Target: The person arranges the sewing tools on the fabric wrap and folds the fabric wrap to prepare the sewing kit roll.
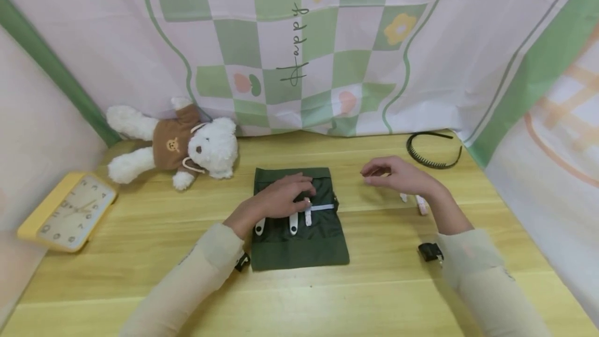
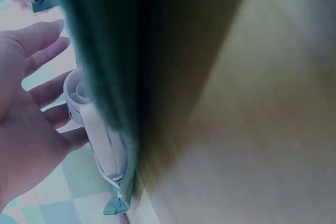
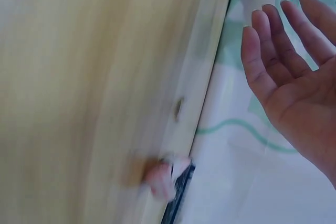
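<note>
A dark green fabric organizer [image 1: 299,255] lies unfolded on the table. My left hand [image 1: 285,196] is over its upper middle with loosely bent fingers. Two white handles with dark dots, one a white handle [image 1: 293,223], poke out below this hand, which hides their upper parts. Beside its thumb are a small pinkish-white strip [image 1: 308,215] and a white elastic band [image 1: 323,207]. In the left wrist view, a white loop [image 2: 77,92] stands near the fingertips. My right hand [image 1: 398,175] hovers right of the organizer, fingers slightly curved, holding nothing.
Under the right wrist lies a pink-and-white piece [image 1: 421,205]. A black toothed headband [image 1: 432,163] is at the back right. On the left are a white plush bear [image 1: 173,144] in a brown top and a yellow clock [image 1: 70,212]. A patterned curtain [image 1: 355,66] hangs behind.
</note>
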{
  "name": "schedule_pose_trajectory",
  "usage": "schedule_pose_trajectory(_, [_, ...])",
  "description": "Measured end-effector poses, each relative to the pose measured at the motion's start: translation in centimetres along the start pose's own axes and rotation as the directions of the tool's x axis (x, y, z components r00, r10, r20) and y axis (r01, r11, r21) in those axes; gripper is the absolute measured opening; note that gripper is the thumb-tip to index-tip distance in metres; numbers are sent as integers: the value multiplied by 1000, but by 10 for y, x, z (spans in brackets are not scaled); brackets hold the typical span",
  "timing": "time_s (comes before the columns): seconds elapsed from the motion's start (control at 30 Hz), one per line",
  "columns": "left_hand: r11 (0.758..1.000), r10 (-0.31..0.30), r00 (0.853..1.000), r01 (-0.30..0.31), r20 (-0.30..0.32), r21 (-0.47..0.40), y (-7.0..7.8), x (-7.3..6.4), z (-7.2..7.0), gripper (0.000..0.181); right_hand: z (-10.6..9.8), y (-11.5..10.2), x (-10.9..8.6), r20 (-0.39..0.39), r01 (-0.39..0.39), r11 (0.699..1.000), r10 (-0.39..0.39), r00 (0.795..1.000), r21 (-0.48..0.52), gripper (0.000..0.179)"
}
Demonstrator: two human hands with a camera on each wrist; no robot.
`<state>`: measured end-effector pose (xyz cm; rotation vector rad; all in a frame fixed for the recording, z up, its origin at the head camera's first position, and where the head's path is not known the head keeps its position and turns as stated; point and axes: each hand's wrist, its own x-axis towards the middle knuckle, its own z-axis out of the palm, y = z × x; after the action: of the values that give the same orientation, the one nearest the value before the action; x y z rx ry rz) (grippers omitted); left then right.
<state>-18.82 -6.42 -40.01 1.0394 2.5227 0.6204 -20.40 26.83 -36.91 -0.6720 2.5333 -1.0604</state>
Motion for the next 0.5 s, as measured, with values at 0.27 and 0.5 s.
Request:
schedule_pose_trajectory(0.27, [999, -22, 1000, 22, -8, 29, -2, 1, 1, 41, -15, 16, -16, 7, -73, 997, 73, 997, 38, 40])
schedule_pose_trajectory(0.5, [999, -36, 999, 36, 9, 34, -1, 3, 2, 45, -28, 32, -31, 24, -128, 987, 126, 992, 98, 48])
